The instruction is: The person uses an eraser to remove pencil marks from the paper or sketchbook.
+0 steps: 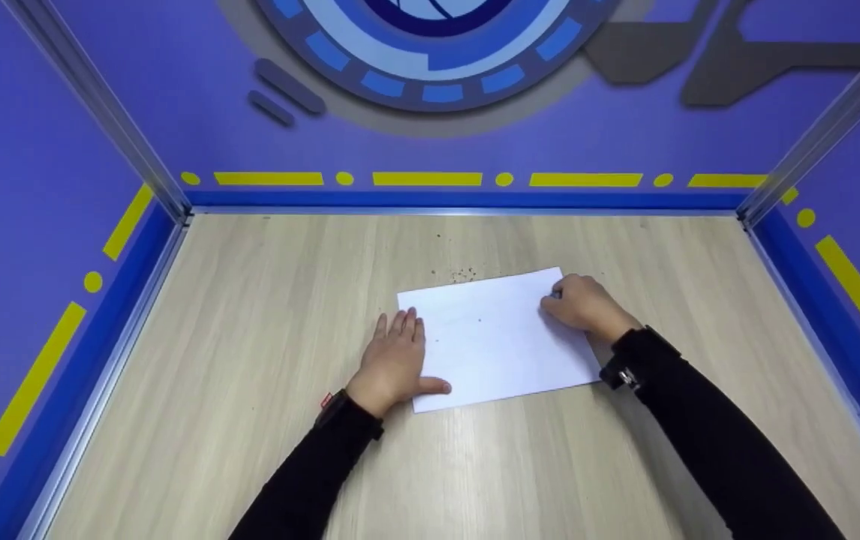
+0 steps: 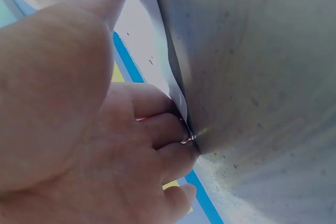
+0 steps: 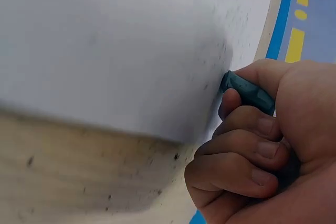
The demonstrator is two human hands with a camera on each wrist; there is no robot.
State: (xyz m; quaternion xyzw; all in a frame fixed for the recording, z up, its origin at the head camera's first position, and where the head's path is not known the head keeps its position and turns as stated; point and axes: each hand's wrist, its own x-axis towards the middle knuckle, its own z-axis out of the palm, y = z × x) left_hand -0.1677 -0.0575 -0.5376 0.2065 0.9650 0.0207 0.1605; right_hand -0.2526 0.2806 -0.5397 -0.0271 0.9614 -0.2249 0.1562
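Note:
A white sheet of paper (image 1: 501, 341) lies on the wooden table, slightly turned. At its left edge my left hand (image 1: 391, 367) rests with fingers pointing away and the thumb spread over the near left corner. In the left wrist view, the paper's edge (image 2: 164, 51) curves up slightly beside the fingers (image 2: 173, 161). My right hand (image 1: 584, 304) is over the far right part of the sheet. Its curled fingers and thumb grip a dark teal, soft-looking piece (image 3: 251, 94), whose end meets the paper; the rest is hidden in the palm.
Small dark crumbs (image 1: 464, 274) are scattered on the table just beyond the paper's far edge, with a few specks on the sheet. Blue panels with yellow markings (image 1: 427, 178) enclose the back and both sides of the table (image 1: 287, 300).

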